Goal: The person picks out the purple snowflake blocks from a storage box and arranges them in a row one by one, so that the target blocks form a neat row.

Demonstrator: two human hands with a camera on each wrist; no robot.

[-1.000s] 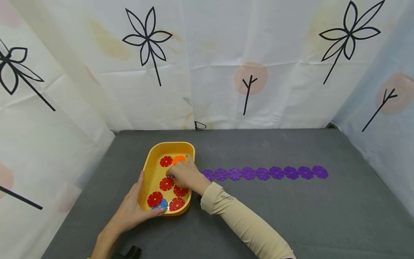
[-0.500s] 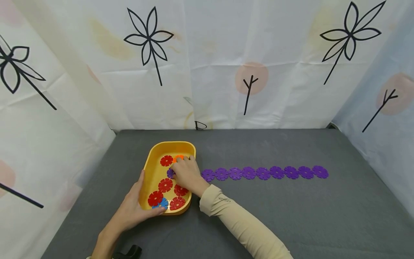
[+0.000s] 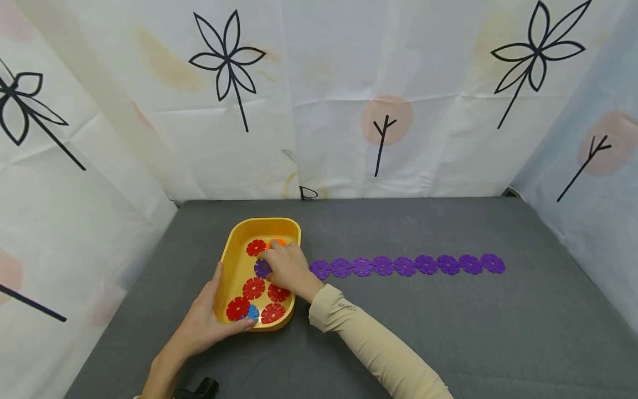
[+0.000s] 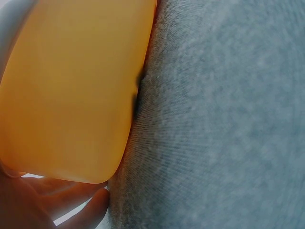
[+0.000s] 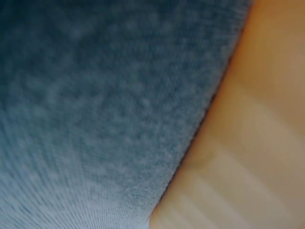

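My left hand grips the yellow tray by its near left corner, thumb over the near rim and fingers along the left wall. In the left wrist view, fingers lie against the tray's outer wall. Inside the tray, my right hand reaches over the right rim. Its fingertips are at a purple flower disc; whether they pinch it is unclear. An orange disc lies partly hidden behind this hand. Several red discs and a blue disc lie around. The right wrist view shows no fingers.
A row of several purple flower discs runs rightward from the tray across the grey cloth. A black object sits at the near edge beside the left forearm. Printed white curtains stand behind and at both sides.
My right hand's fingers have shifted slightly around the purple disc inside the tray, and more of that disc shows now. My left hand stays on the tray.
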